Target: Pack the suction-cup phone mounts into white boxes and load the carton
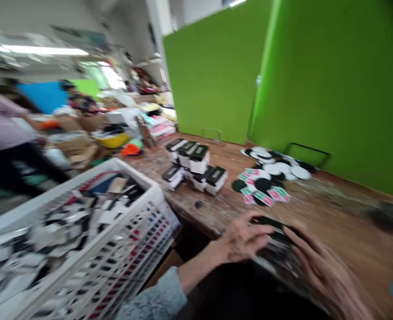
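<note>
The left hand (pixel 241 238) and right hand (pixel 326 271) both grip a dark flat packet (pixel 276 240), which is held at the near edge of the wooden desk (pixel 343 213). The left fingers curl over its top and the right fingers spread across its far side. Motion blur hides its exact form and any markings.

Ahead and left of the grip, black-and-white boxes (pixel 196 162) stand on the desk in stacked groups. Directly ahead of the grip lie pink-and-green cards (pixel 259 191), loosely spread and partly overlapping a pile of black and white discs (pixel 276 166). Between the boxes and the grip lies one small dark disc (pixel 198 204).

Left of the grip, a white plastic crate (pixel 149 191) holds a deep, loose load of white and black pieces, too blurred to identify. A green panel (pixel 332 89) stands along the far side of the desk. Beyond the crate, a co-worker in a pale pink top (pixel 3 124) stands to the left.
</note>
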Available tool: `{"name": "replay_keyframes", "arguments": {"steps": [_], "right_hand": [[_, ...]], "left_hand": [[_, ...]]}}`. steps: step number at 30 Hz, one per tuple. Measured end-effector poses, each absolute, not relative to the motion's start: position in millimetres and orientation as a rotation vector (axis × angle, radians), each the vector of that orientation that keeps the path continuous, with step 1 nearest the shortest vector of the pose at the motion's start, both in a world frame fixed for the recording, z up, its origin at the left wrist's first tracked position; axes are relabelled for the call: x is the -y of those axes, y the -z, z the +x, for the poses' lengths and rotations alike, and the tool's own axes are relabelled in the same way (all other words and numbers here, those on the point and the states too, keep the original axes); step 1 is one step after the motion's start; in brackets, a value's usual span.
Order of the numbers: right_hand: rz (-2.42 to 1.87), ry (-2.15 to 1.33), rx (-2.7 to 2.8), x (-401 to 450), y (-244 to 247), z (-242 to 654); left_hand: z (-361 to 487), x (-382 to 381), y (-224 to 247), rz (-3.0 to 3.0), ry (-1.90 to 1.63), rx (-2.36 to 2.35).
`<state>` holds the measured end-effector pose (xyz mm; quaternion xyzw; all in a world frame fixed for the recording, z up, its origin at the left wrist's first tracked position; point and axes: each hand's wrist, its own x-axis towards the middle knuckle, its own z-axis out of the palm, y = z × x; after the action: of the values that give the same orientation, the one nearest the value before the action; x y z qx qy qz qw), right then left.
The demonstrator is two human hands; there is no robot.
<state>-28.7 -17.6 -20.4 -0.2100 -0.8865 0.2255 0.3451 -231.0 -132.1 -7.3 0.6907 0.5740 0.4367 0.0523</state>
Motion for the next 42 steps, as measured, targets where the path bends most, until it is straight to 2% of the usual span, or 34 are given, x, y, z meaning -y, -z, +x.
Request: {"name": "replay_keyframes", "arguments": {"steps": [7, 21, 29, 36, 42], "right_hand": [[-0.437, -0.477, 2.353, 27, 23, -34], [-0.444, -0.394, 2.311, 36, 33, -40], [-0.468, -0.389, 2.261, 35, 50, -41], [-0.601, -0.757, 2.21, 42, 64, -8], [-0.674, -0.518, 2.358, 35, 84, 6]], "left_hand": [[-239, 121, 24, 2.218, -1.45, -1.66], [-227, 120, 16, 2.444, -1.476, -1.82], [-218, 127, 0, 2.407, -1.201, -1.913], [-247, 190, -9, 1.798, -1.462, -2.427], [-343, 232, -13, 1.285, -1.364, -3.14]]}}
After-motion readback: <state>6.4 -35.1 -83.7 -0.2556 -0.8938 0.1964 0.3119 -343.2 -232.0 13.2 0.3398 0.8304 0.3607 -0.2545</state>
